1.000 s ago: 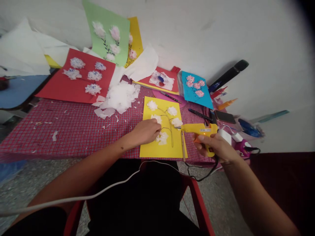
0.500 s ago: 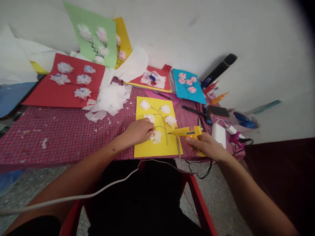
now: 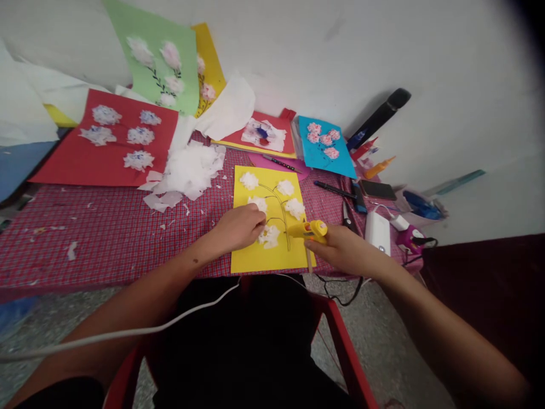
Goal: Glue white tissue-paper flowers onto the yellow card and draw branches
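A yellow sheet of paper [image 3: 251, 261] lies on the table before me, with a drawn stem and branches and several white tissue-paper flowers [image 3: 294, 208]. My left hand [image 3: 243, 225] is closed over the sheet's left part, its fingertips at the lower tissue flower [image 3: 269, 236]; what they pinch, if anything, is hidden. In my right hand [image 3: 336, 244] is a yellow glue gun [image 3: 313, 229], held over the sheet's right edge with its nozzle pointing left toward the stem. Under it, a thin wooden stick [image 3: 309, 260] lies along that edge.
White tissue scraps [image 3: 191, 170] are heaped left of the sheet. Finished flower pictures on red [image 3: 157, 122], green [image 3: 170, 34] and blue [image 3: 315, 162] paper stand behind. Scissors [image 3: 347, 217], a phone [image 3: 377, 190] and a white power box [image 3: 378, 232] lie right. Cables [image 3: 347, 298] hang at the front edge.
My right hand has moved left and turned the glue gun, bringing it closer to the stem. The scissors now show more. My left hand stays at nearly the same spot.
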`<state>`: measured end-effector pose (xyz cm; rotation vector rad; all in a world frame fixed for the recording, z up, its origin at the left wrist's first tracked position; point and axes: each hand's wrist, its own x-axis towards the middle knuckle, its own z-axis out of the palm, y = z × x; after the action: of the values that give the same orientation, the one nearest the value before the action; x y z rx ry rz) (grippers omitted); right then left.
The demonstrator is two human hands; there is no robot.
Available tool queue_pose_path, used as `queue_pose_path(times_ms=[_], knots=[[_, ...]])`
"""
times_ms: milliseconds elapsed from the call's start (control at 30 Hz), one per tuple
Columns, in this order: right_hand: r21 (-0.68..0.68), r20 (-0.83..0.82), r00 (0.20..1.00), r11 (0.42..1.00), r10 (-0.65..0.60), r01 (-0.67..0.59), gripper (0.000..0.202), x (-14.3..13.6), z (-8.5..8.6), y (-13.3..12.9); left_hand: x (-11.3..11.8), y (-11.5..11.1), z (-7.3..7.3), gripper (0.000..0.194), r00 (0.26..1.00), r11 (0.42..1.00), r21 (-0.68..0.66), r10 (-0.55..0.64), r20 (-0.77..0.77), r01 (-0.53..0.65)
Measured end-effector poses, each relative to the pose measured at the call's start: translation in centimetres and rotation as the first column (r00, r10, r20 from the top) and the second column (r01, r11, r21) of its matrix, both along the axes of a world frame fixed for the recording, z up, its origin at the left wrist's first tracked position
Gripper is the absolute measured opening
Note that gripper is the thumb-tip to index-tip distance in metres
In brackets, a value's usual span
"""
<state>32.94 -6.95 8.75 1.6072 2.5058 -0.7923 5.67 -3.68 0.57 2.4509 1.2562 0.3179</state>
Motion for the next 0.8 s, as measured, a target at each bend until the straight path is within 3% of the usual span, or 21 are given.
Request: queue_pose_path(times_ms=[167, 233, 300, 367, 433, 500, 567, 667, 800], knots=[[-0.116, -0.009, 0.996, 0.990, 0.084, -0.084, 0.024, -0.7, 1.6, -0.7, -0.1, 0.1, -0.1, 0.025, 1.000, 1.000, 0.015, -0.010, 0.006, 0.010], [-0.191, -0.099, 0.995, 0.981, 0.000, -0.019, 0.021, -0.2, 1.6, -0.8, -0.1, 0.0, -0.1, 0.024, 1.000, 1.000, 0.016, -0.011, 0.017, 0.011], [-0.258, -0.236, 0.949, 0.955, -0.209, 0.147, 0.025, 0.9, 1.3, -0.7, -0.2, 0.0, -0.2, 0.022, 1.000, 1.000, 0.011, -0.011, 0.026, 0.011], [-0.324, -0.383, 0.804, 0.882, -0.454, 0.344, 0.031, 2.5, 0.5, -0.4, -0.2, 0.1, -0.2, 0.021, 0.999, 1.000, 0.005, -0.015, 0.039, 0.015], [-0.375, -0.505, 0.604, 0.787, -0.617, 0.490, 0.033, 4.1, -0.7, 0.3, -0.3, 0.1, -0.3, 0.020, 0.998, 1.000, 0.004, -0.020, 0.056, 0.020], [-0.389, -0.611, 0.410, 0.707, -0.678, 0.590, 0.037, 5.4, -2.1, 1.4, -0.3, 0.2, -0.4, 0.020, 0.997, 1.000, 0.005, -0.024, 0.071, 0.023], [-0.415, -0.619, 0.320, 0.645, -0.717, 0.641, 0.037, 6.1, -3.6, 2.7, -0.3, 0.2, -0.4, 0.019, 0.997, 1.000, 0.002, -0.023, 0.077, 0.023], [-0.454, -0.565, 0.308, 0.600, -0.765, 0.659, 0.034, 6.3, -5.3, 4.6, -0.3, 0.2, -0.5, 0.020, 0.997, 1.000, -0.013, -0.016, 0.074, 0.017], [-0.444, -0.479, 0.373, 0.585, -0.795, 0.679, 0.026, 6.2, -6.3, 6.4, -0.4, 0.1, -0.4, 0.020, 0.996, 1.000, -0.009, -0.015, 0.085, 0.015]])
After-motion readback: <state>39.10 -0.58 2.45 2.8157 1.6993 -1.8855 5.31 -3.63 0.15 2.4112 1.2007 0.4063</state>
